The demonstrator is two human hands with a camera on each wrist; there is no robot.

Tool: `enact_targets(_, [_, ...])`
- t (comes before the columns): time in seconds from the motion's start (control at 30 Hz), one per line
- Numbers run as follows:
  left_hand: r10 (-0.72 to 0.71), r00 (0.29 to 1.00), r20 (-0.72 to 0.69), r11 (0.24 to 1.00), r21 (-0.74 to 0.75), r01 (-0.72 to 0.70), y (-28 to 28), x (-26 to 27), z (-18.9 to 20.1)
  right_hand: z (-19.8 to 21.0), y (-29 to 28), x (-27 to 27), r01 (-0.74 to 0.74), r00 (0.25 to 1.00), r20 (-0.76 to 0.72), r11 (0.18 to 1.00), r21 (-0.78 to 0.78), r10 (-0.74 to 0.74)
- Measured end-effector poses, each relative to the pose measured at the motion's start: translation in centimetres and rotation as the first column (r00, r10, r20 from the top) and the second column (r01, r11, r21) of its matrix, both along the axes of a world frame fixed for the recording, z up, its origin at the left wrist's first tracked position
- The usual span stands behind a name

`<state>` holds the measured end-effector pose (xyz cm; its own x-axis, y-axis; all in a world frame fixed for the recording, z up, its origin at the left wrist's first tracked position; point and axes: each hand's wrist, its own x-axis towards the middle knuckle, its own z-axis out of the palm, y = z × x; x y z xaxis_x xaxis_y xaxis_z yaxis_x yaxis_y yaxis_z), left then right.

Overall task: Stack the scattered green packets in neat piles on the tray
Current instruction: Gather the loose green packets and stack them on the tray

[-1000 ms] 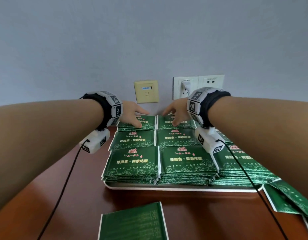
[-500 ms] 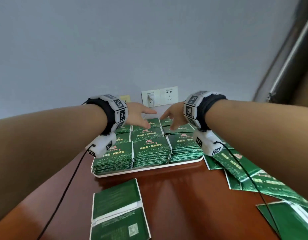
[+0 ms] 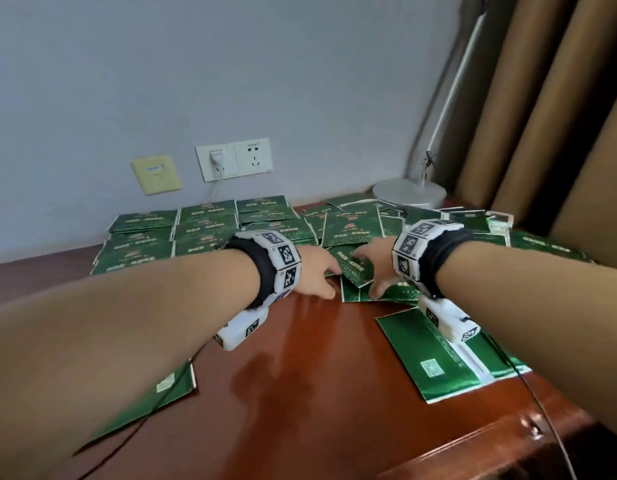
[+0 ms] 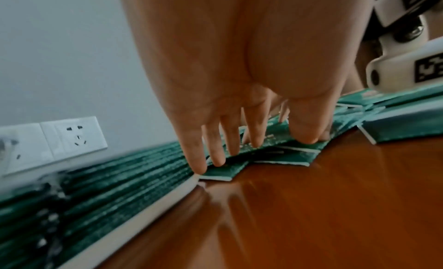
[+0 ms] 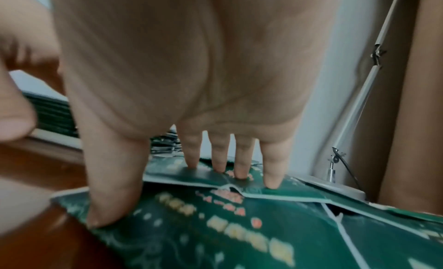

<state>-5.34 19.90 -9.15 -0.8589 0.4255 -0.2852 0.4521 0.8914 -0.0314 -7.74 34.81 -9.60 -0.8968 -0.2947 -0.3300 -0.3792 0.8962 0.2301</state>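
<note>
Neat piles of green packets (image 3: 144,237) fill the tray at the back left; its white rim (image 4: 148,210) shows in the left wrist view. Right of it lies a loose heap of packets (image 3: 438,220). Both hands come down on loose packets (image 3: 355,268) at the heap's near edge. My left hand (image 3: 326,277) has straight fingers (image 4: 218,150), tips touching the packets (image 4: 271,140) just beside the tray corner. My right hand (image 3: 369,271) spreads over a packet (image 5: 215,225), fingertips (image 5: 271,178) pressing its far edge and the thumb on its near corner.
A loose packet (image 3: 438,358) lies face down under my right wrist, another (image 3: 168,386) under my left forearm. A lamp base (image 3: 409,194) stands at the back right before brown curtains (image 3: 542,133). Wall sockets (image 3: 234,159) sit behind the tray. The table's front edge runs at the lower right.
The view has swung right. Both hands have left the back piles on the tray and moved right and nearer, down onto the loose packets beside the tray.
</note>
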Motion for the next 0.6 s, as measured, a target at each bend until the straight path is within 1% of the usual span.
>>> enact_targets(0.1, [0.07, 0.997, 0.025, 0.997, -0.036, -0.069, 0.2, 0.1, -2.0, -0.9, 0.2, -0.1, 0.018, 1.0, 0.006, 1.0, -0.021, -0.018])
enact_targets(0.17, [0.103, 0.994, 0.038, 0.994, -0.038, -0.101, -0.3, 0.0, -2.5, -0.8, 0.2, -0.3, 0.005, 1.0, -0.004, 1.0, -0.011, -0.005])
enact_targets(0.23, [0.129, 0.99, 0.063, 0.991, -0.032, -0.127, -0.5, 0.0, -2.6, -0.7, 0.1, -0.6, -0.016, 0.999, -0.043, 1.0, 0.006, 0.016])
enact_targets(0.3, [0.134, 0.988, 0.073, 0.991, -0.041, -0.131, -0.5, 0.1, -2.6, -0.6, -0.1, -0.9, -0.034, 0.997, -0.073, 0.999, 0.015, 0.035])
enact_targets(0.43, [0.13, 0.985, 0.114, 0.99, -0.077, -0.122, -0.6, 0.4, -2.8, -0.7, -0.6, -0.9, -0.047, 0.995, -0.087, 0.998, 0.051, 0.052])
enact_targets(0.6, [0.128, 0.985, 0.114, 0.991, -0.061, -0.122, -1.8, 1.6, -2.4, -0.4, -0.7, -0.4, -0.018, 0.998, -0.053, 0.995, 0.099, 0.023])
